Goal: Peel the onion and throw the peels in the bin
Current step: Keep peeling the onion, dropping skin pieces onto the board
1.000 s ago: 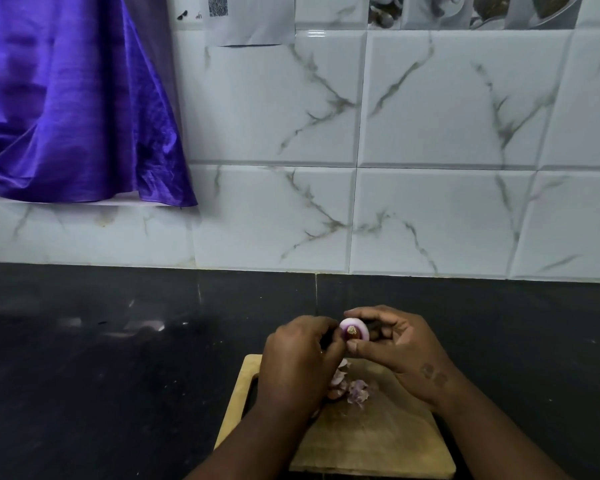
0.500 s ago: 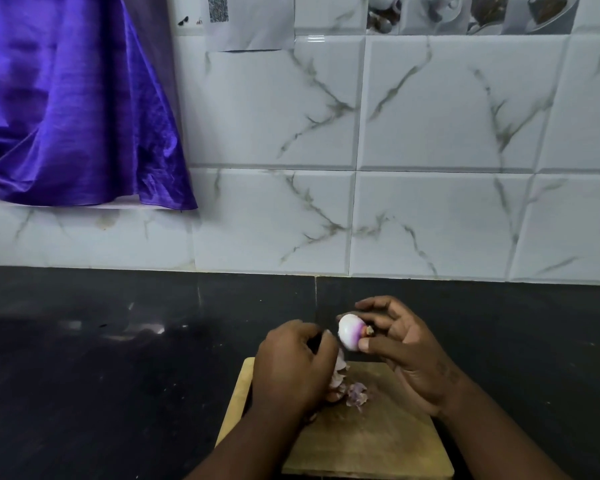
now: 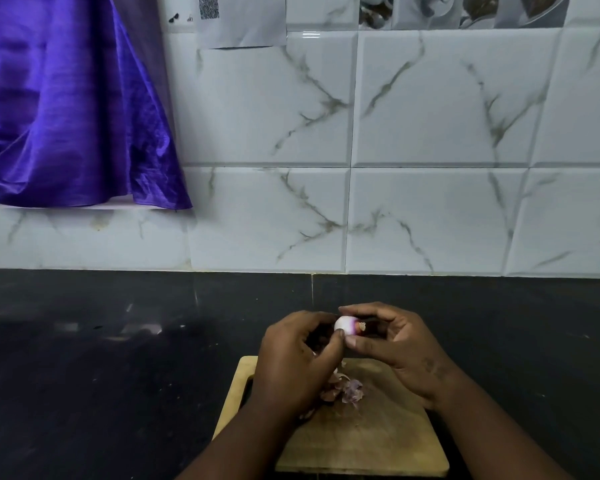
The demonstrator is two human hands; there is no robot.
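Right hand (image 3: 406,344) pinches onion (image 3: 345,324), left hand (image 3: 291,355) grips it too, thumb on skin; best catch edge by nail, strip toward root

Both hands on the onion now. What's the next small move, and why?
Probably pick off the brownish scrap at the right end of the onion with the right hand, left hand holding: the rest looks bare, and peels already lie on the cutting board.

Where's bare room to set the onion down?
Free: cutting board near half, between the forearms; black counter left and right of it. Crowded: board's far end, peels below the left hand and right hand gripping the onion.
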